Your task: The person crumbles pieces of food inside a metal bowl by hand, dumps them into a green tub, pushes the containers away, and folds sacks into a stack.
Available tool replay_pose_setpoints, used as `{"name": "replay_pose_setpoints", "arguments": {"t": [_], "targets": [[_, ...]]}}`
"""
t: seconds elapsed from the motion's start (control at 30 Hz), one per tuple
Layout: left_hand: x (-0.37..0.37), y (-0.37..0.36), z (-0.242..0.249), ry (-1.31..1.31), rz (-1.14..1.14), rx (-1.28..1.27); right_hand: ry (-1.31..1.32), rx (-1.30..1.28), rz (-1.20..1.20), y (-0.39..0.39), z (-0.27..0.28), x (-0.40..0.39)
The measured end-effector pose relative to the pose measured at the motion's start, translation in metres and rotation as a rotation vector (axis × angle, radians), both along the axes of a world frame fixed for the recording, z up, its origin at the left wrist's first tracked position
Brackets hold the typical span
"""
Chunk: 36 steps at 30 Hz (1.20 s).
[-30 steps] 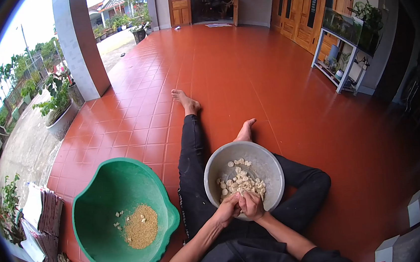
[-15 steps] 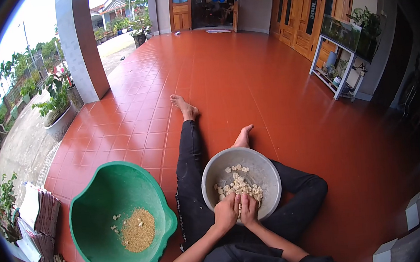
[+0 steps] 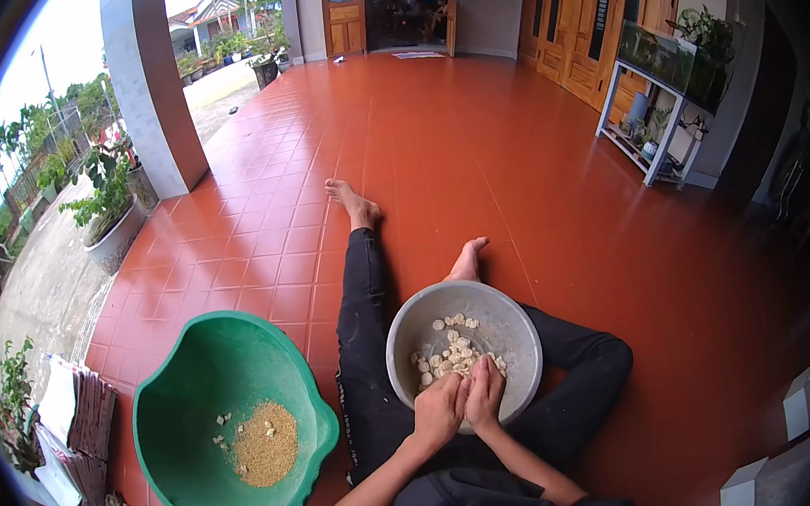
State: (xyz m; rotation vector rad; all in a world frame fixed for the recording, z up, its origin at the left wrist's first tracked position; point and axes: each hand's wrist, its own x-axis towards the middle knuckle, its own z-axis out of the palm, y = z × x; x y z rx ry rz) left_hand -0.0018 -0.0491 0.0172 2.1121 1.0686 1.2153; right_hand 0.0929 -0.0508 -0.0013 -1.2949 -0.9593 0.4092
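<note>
A grey metal bowl [image 3: 515,325] rests on my lap, with pale, roundish flat pieces [image 3: 458,343] scattered on its bottom. Over the near side of the bowl, my left hand [image 3: 437,410] and my right hand [image 3: 483,396] are pressed together. The fingers of both are curled closed, and whatever lies between them is hidden. My right thumb points up and away from me. To the left on the floor stands a large green plastic basin [image 3: 181,388], holding a heap of tan, grainy material [image 3: 268,448] and a few pale bits.
My legs in black trousers [image 3: 363,300] spread around the bowl on red floor tiles [image 3: 258,227]. Stacked papers [image 3: 76,407] stand left of the basin. White-edged boxes [image 3: 795,412] are at the right. Farther off are a pillar [image 3: 150,92] and an aquarium stand [image 3: 640,126].
My right hand has turned, its thumb now raised and more of its side showing. My left hand has barely moved. The bowl and basin stay in place.
</note>
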Motion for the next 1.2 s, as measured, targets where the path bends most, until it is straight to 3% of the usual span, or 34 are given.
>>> {"name": "replay_pose_setpoints", "arguments": {"t": [0.03, 0.2, 0.3, 0.37, 0.47, 0.63, 0.73, 0.97, 1.07, 1.13, 1.2], "targets": [[0.000, -0.001, 0.000, 0.002, -0.002, -0.002, 0.246, 0.007, 0.038, 0.003, 0.001, 0.000], [0.000, -0.002, 0.001, 0.010, 0.084, -0.115, 0.218, -0.045, 0.042, 0.001, -0.010, 0.004], [-0.001, 0.003, -0.002, 0.011, 0.160, -0.097, -0.084, -0.184, 0.033, -0.005, -0.009, 0.001], [-0.003, 0.006, -0.005, -0.002, 0.171, -0.080, -0.283, -0.135, 0.068, -0.005, -0.012, 0.001], [-0.006, 0.008, -0.006, -0.089, 0.126, -0.120, -0.374, -0.016, 0.147, -0.004, -0.015, -0.001], [-0.009, 0.016, -0.025, -0.451, -0.139, -0.517, -0.498, 0.041, 0.190, -0.010, 0.000, 0.001], [-0.007, 0.018, -0.032, -0.507, -0.182, -0.570, -0.536, 0.045, 0.180, -0.011, -0.004, 0.003], [-0.011, 0.010, -0.014, -0.201, 0.031, -0.222, -0.345, -0.001, 0.184, -0.011, -0.010, -0.002], [-0.011, 0.015, -0.023, -0.315, -0.017, -0.333, -0.344, -0.017, 0.214, -0.009, -0.005, -0.002], [-0.012, 0.017, -0.025, -0.575, -0.128, -0.718, -0.351, -0.071, 0.271, -0.008, -0.006, -0.001], [-0.013, 0.017, -0.025, -0.568, -0.104, -0.693, -0.341, -0.098, 0.327, -0.008, -0.005, 0.002]]}}
